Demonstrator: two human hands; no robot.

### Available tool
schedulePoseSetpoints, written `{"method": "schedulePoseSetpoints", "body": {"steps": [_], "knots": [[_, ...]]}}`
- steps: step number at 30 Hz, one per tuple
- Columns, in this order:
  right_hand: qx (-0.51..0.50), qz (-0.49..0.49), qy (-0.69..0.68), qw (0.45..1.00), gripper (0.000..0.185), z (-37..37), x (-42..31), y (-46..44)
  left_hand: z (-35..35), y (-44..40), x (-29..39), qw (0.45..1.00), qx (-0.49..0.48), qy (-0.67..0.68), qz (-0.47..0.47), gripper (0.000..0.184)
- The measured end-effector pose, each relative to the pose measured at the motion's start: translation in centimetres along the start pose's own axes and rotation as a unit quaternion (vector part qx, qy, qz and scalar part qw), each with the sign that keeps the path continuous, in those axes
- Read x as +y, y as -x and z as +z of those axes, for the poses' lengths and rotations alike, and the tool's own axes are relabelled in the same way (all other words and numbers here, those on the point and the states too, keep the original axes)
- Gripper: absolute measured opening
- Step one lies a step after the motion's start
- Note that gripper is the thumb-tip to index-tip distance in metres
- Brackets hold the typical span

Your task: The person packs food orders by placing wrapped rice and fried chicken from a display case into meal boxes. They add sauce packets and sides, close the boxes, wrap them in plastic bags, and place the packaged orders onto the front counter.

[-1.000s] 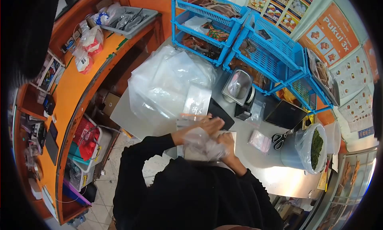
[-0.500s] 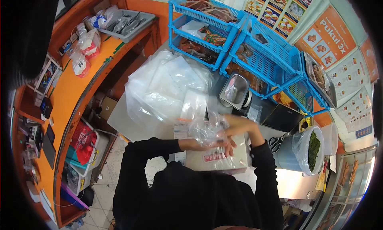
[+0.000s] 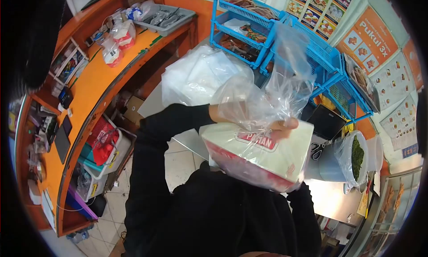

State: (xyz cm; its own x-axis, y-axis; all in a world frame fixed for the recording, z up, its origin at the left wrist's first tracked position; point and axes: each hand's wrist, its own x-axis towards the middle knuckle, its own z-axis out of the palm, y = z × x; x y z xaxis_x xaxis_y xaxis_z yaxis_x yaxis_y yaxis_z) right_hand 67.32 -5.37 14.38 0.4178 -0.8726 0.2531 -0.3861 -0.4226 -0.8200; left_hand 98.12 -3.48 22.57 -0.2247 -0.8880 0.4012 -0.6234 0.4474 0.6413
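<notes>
A white and red box [image 3: 249, 143] in a clear plastic bag [image 3: 285, 87] is lifted in front of my body, slightly tilted. The bag's gathered top and loops stand up above the box. My left hand [image 3: 281, 128] reaches across the box lid, partly behind the plastic, with its fingers closed on the bag's gathered part. My right hand is hidden behind or under the box; only the right sleeve [image 3: 303, 195] shows at its lower right corner.
A pile of clear plastic bags [image 3: 205, 76] lies on the metal table. Behind stand blue basket racks [image 3: 263, 46]. To the right are a dark tablet [image 3: 327, 122], scissors [image 3: 316, 151] and a lined bucket of green leaves [image 3: 356, 157]. An orange counter [image 3: 96, 92] curves along the left.
The bagged box has risen off the table towards the camera. The bag's top now stands upright. My right hand has left the lid and dropped out of sight; my left arm reaches further right.
</notes>
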Motion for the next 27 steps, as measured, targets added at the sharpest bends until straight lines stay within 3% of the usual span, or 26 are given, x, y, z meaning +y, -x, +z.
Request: {"method": "schedulePoseSetpoints", "body": {"steps": [7,11,12,13,15,17,18,20,23,24,26,27], "knots": [[0.032,-0.014,-0.185,0.982,0.048,8.2,-1.9,-0.8,-5.2,1.1,4.3,0.999,0.017,-0.047,0.002,0.044],[0.093,-0.092,-0.287,0.949,0.049,10.3,-5.5,1.0,-5.1,2.3,4.8,0.993,0.0,-0.102,0.063,0.041],[0.104,-0.148,-0.271,0.945,0.049,10.8,-6.4,1.7,-4.8,2.5,4.6,0.989,-0.005,-0.119,0.087,0.041],[0.11,-0.216,-0.226,0.943,0.049,11.0,-7.2,2.4,-4.0,2.4,3.5,0.967,0.026,-0.17,0.189,0.043],[0.097,-0.381,0.005,0.92,0.047,10.9,-7.1,3.5,-3.3,2.7,3.5,0.932,-0.027,-0.23,0.28,0.037],[-0.165,-0.328,0.099,0.925,0.045,12.4,-1.8,5.8,-0.5,3.6,4.0,0.878,-0.028,-0.313,0.362,0.032],[-0.284,-0.293,0.149,0.901,0.044,13.1,0.7,6.9,1.5,5.0,3.6,0.855,-0.079,-0.356,0.368,0.026],[-0.414,-0.165,0.069,0.893,0.044,14.7,-0.6,6.4,3.8,6.8,2.0,0.902,-0.166,-0.301,0.262,0.011],[-0.353,-0.335,0.185,0.854,0.038,16.4,-1.5,6.4,5.6,10.4,-3.1,0.982,0.015,-0.156,0.103,0.015],[-0.367,-0.336,0.122,0.859,0.032,16.5,-1.6,5.3,5.2,11.5,-3.5,0.98,0.17,0.097,-0.037,0.021],[-0.387,-0.333,-0.003,0.86,0.021,16.6,-2.5,1.6,5.0,13.2,-6.3,0.943,0.144,0.193,-0.231,0.031],[-0.477,-0.18,-0.086,0.856,0.02,15.4,-2.6,-0.3,5.0,13.5,-6.9,0.951,0.137,0.197,-0.195,0.035]]}}
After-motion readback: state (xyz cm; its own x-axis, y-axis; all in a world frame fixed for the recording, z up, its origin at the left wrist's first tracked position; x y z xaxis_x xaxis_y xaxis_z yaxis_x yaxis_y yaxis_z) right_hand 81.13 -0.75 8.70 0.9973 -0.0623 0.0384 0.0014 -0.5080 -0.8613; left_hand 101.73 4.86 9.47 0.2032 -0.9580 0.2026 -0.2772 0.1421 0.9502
